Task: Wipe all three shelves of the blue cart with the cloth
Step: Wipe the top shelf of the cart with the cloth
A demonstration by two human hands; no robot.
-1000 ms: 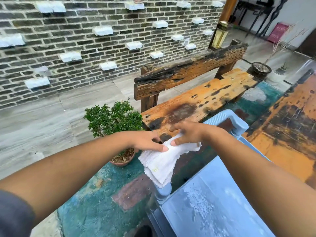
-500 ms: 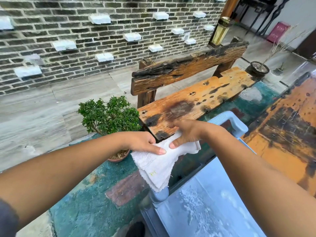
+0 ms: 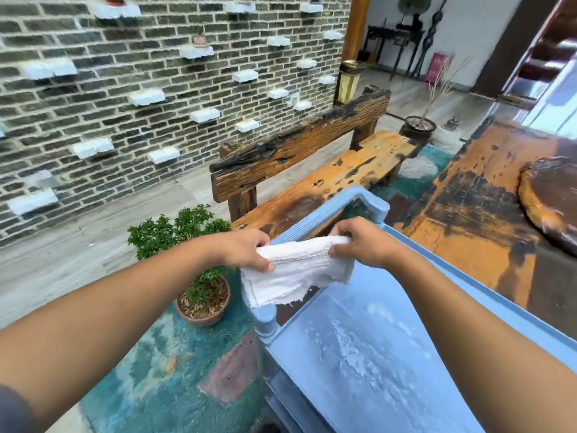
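- A small green shrub (image 3: 179, 232) is being carried in a round terracotta pot (image 3: 204, 310), which is standing on the teal-painted floor (image 3: 150, 382) just left of the cart; soil and dry leaves are showing inside the pot.
- The white cloth (image 3: 296, 270) is being held up by both hands over the far left corner of the blue cart (image 3: 487, 303), above the corner post (image 3: 265, 320); its frayed lower edge is hanging just in front of the post.
- The left end of the cloth is being pinched by the left hand (image 3: 246, 250), the grip closed on the fabric with the thumb on the near side.
- The right end of the cloth is being gripped by the right hand (image 3: 363, 243), fingers curled over the rolled upper edge and the thumb pressing from below.
- The top shelf (image 3: 368, 364) of the cart is being shown with pale, whitish smears across its blue surface; nothing else is lying in it, and the cloth is not touching it.
- The cart's handle (image 3: 352, 200) is rising just behind the hands.
- A worn wooden bench (image 3: 343, 170) is standing beyond the cart, in front of a brick wall (image 3: 125, 89).
- At the right, a weathered orange wooden desk (image 3: 487, 207) is running alongside the cart's rim.
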